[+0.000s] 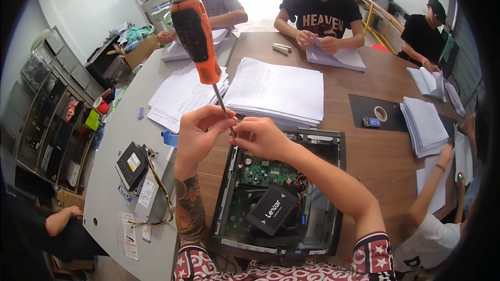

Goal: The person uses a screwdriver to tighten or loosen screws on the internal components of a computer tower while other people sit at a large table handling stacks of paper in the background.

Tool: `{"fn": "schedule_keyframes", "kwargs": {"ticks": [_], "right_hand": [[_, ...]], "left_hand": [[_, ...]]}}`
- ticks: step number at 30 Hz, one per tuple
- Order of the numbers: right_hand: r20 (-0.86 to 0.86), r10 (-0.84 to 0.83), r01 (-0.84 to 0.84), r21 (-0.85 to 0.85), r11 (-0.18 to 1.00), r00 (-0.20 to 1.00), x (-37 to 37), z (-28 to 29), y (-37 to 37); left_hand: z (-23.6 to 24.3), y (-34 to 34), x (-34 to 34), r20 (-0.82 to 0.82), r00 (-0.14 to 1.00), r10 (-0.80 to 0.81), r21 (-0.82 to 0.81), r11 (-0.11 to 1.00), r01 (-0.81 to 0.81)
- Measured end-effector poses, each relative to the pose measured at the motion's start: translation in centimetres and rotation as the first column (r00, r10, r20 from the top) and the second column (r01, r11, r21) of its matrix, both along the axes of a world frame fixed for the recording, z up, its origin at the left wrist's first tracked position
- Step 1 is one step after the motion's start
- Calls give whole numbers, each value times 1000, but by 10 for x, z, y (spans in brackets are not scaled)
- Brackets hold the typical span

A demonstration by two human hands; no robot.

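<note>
A screwdriver with an orange and black handle stands nearly upright, handle up, leaning slightly left. My left hand pinches its metal shaft low down. Close beside it, my right hand has its fingertips pressed together at the screwdriver's tip; whatever is in them is too small to make out. Both hands are over the far left edge of an opened black computer case. Inside the case, a green circuit board shows, and a flat black solid-state drive with white print lies on top of the parts.
Left of the case are a metal power supply with cables and a black optical drive. Paper stacks stand beyond the case. A tape roll and a small blue box lie right. Other people handle papers around the table.
</note>
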State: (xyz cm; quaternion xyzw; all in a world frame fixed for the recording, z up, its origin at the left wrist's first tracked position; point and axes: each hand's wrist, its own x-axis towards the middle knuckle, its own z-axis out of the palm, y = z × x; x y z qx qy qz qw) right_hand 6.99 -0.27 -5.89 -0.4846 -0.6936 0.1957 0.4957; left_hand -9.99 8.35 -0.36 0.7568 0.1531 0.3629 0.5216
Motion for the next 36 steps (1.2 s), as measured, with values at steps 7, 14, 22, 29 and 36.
{"fn": "schedule_keyframes", "kwargs": {"ticks": [7, 14, 22, 29, 36], "right_hand": [[71, 22, -28, 93, 995, 997, -2, -2, 3], [23, 43, -44, 50, 998, 999, -6, 5, -1], [34, 25, -27, 63, 998, 999, 0, -9, 4], [-3, 50, -50, -13, 999, 999, -3, 3, -2], [44, 25, -27, 58, 998, 999, 0, -2, 1]], "left_hand": [[7, -5, 0, 61, 998, 16, -1, 1000, -16], [-1, 1, 0, 77, 992, 96, 24, 995, -98], [7, -4, 2, 42, 998, -36, -53, 998, 38], [3, 2, -6, 24, 1000, -18, 8, 1000, 18], [8, -6, 2, 97, 995, -32, -76, 996, 39]]}}
